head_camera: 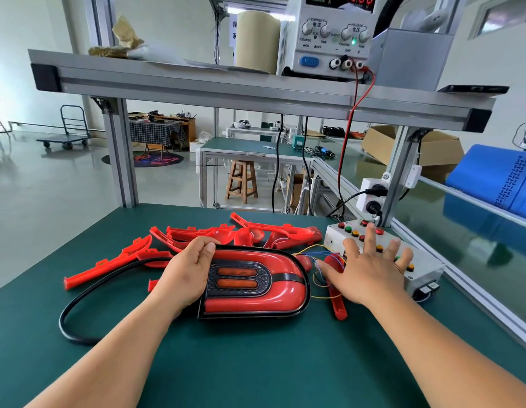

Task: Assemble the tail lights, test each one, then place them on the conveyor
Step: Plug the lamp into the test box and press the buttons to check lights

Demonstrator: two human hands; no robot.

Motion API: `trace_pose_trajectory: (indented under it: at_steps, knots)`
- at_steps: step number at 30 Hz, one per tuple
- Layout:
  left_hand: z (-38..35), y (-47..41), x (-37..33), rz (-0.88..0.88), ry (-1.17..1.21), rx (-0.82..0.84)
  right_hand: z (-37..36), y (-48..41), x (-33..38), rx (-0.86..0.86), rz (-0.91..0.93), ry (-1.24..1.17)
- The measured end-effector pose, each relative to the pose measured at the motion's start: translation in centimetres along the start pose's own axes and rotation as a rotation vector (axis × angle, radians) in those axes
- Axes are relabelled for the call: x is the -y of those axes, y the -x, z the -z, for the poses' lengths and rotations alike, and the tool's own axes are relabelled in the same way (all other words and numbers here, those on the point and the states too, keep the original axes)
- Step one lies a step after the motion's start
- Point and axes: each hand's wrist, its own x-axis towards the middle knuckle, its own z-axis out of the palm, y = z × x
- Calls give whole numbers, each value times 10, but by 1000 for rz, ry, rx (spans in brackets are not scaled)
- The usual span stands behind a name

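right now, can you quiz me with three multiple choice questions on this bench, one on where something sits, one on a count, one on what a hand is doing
1. Where does the button box sit relative to the tail light?
A) to its left
B) to its right
C) on the upper shelf

2. How many orange strips show in the tail light's dark panel?
A) one
B) two
C) four

3. What is the right hand doing?
A) gripping the black cable
B) pinching a loose red part
C) fingers spread open over the button box

Answers:
1 B, the box stands right of the light's rounded end.
2 B, two strips lie stacked one above the other.
3 C, its fingers are straight and splayed over the box, holding nothing.
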Motion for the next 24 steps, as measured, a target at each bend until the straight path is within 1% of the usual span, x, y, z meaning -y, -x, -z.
trace_pose_trajectory:
  at_steps: [6, 11, 24]
  knots:
    - [0, 0, 0, 4, -3, -1, 0, 10, -1, 3, -10, 10]
    - [0, -1, -2, -16, -86, -24, -2, 12, -3, 3, -13, -2]
    - [0, -1, -2, 4, -69, -17, -7, 12, -2, -14, -25, 2]
